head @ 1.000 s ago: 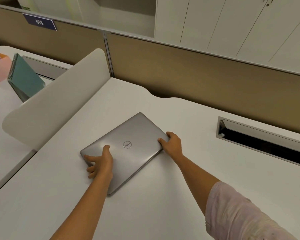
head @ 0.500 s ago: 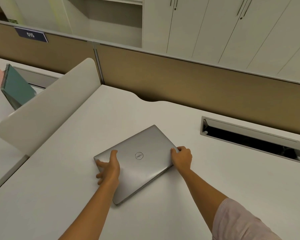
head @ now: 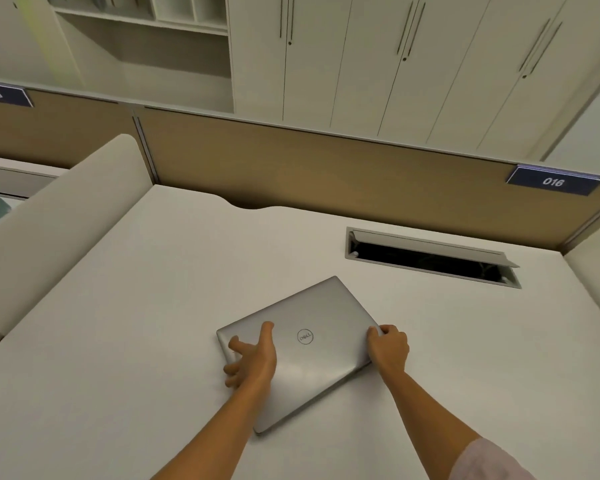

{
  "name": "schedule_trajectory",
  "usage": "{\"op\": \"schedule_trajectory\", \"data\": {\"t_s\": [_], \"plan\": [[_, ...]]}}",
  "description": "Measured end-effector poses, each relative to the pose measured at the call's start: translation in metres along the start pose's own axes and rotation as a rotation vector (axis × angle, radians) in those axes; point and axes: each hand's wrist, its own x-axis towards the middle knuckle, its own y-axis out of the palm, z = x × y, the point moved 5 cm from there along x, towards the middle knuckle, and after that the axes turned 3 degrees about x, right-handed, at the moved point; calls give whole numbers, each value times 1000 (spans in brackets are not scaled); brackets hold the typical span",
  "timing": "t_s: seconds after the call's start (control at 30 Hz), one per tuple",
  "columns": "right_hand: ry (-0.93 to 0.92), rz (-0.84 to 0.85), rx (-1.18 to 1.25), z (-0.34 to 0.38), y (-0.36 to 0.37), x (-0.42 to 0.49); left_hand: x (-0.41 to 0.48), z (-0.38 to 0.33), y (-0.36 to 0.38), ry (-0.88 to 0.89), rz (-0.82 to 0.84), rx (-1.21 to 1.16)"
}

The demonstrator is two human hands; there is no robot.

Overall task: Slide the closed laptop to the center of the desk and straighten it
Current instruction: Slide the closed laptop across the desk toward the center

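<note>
A closed silver laptop (head: 312, 327) with a round logo lies flat on the white desk (head: 136, 323), turned at an angle to the desk's edges. My left hand (head: 253, 356) rests on its left side, thumb on the lid and fingers curled over the left edge. My right hand (head: 388, 347) grips the laptop's right corner, fingers wrapped over the edge. Both forearms reach in from the bottom of the view.
An open cable slot (head: 430, 258) is sunk into the desk behind and right of the laptop. A tan partition (head: 326, 174) with a "016" plate (head: 553, 181) bounds the back. A white curved divider (head: 49, 230) stands at the left, another at the right edge.
The laptop has slid to the right across the desk with both hands on it, away from the left divider. The view has also tilted up and right.
</note>
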Motion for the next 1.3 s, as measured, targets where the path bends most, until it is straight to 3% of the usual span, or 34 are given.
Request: {"op": "schedule_trajectory", "data": {"t_s": [0.43,0.83,1.0,1.17,1.3], "plan": [[76,-81,1,-62,-95,3,-63,12,72,87,115,106],[42,-25,-65,-76,-112,-8,-63,23,90,178,83,141],[-41,37,-123,-79,-115,-15,-57,24,88,318,64,427],[-317,14,-250,-72,-123,-29,-42,1,79,639,-44,735],[-264,-6,-83,-78,-122,-40,-29,-15,87,771,29,862]]}}
